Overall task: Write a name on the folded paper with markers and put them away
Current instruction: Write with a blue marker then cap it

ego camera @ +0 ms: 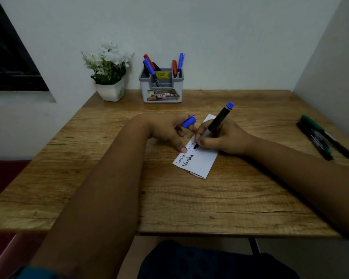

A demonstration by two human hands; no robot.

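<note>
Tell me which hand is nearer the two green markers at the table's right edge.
Right. The right hand writes on the folded paper, on the side toward the green markers; the left hand sits farther left, beyond the paper.

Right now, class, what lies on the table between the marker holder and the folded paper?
Head view: only bare wooden table lies between marker holder and folded paper.

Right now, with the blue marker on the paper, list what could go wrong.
1. The left hand pins the folded paper with one fingertip only; it may shift mid-stroke.
2. The right hand rests on the sheet and may smear fresh ink.
3. The blue cap, held loosely between fingers, may drop.
</note>
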